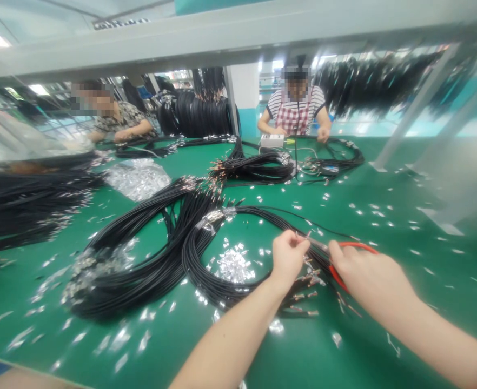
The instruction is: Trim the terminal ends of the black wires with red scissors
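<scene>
My left hand is closed in a pinch on the end of a thin black cable, just above a bundle of black cables with metal terminals. My right hand is curled shut beside it, on the same cable end, with a red loop passing under its fingers. Both hands hover over the terminal ends of the bundle on the green table.
More coiled black cable bundles lie left and further back. A pile of clear plastic bags sits at back left; small silvery scraps litter the table. Two other people work across the table, one by a white box.
</scene>
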The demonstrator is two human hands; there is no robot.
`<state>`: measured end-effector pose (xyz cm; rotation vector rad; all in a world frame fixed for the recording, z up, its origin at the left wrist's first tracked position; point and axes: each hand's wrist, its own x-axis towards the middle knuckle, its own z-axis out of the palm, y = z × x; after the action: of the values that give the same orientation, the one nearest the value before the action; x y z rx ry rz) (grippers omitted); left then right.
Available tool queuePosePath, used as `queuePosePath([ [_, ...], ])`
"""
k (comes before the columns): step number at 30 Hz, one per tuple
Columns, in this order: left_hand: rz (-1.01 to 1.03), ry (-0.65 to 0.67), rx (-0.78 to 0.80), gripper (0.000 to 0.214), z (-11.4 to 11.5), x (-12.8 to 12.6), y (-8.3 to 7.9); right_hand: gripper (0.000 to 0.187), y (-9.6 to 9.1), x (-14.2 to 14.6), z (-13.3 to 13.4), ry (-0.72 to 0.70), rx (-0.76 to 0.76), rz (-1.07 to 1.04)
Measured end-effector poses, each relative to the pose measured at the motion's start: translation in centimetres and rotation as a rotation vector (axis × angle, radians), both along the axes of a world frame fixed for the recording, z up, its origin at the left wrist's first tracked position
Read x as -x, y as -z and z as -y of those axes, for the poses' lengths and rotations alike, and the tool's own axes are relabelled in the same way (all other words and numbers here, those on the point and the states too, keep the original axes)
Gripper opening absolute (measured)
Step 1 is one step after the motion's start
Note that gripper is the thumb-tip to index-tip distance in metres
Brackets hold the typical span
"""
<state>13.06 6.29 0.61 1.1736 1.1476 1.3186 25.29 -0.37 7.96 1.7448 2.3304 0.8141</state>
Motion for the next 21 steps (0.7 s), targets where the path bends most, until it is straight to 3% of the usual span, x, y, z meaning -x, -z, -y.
queuePosePath([
  [8,-0.050,-0.002,-0.011,0.011,0.3,0.0,-0.2,0.019,-0.5,0.7,0.1,-0.032,-0.046,0.073],
  [14,-0.054,0.013,-0.024,0.010,0.3,0.0,-0.3,0.017,-1.0,0.7,-0.1,-0.014,0.007,0.078],
  [18,-0.016,0.054,-0.016,0.008,0.1,0.2,-0.3,0.014,-1.0,-1.7,-0.1,-0.056,0.051,0.000],
  [21,-0.004,0.088,-0.006,0.007,0.1,0.5,-0.2,0.015,0.2,-6.0,0.7,0.046,-0.063,-0.106],
])
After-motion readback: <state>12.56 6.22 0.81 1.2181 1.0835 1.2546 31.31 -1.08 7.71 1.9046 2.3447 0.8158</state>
